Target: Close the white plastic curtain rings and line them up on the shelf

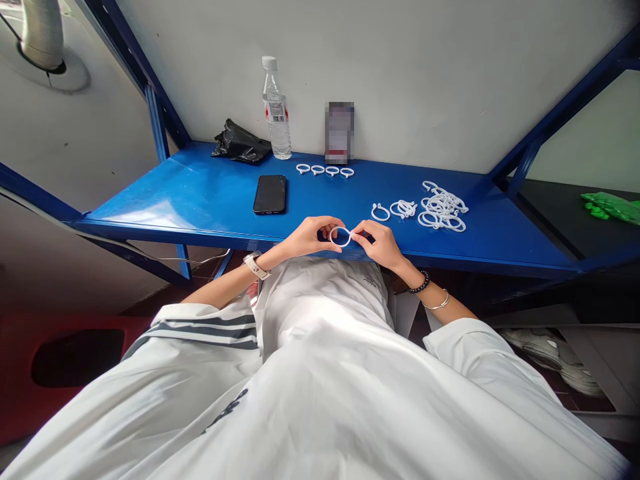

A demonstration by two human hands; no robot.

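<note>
Both hands meet at the front edge of a blue metal shelf point(210, 200) and pinch one white plastic ring point(341, 236) between them. My left hand point(310, 237) grips the ring's left side, my right hand point(380, 243) its right side. Just beyond my right hand lie a single ring point(381, 213), a small cluster of rings point(404, 209) and a bigger heap of rings point(444, 211). A row of several rings point(325, 171) is laid out further back, near the wall.
A black phone point(270, 194) lies face down left of my hands. A water bottle point(277, 110), a crumpled black bag point(239, 143) and a small blurred box point(339, 133) stand by the wall. Green pieces point(611, 205) rest on a dark surface at right.
</note>
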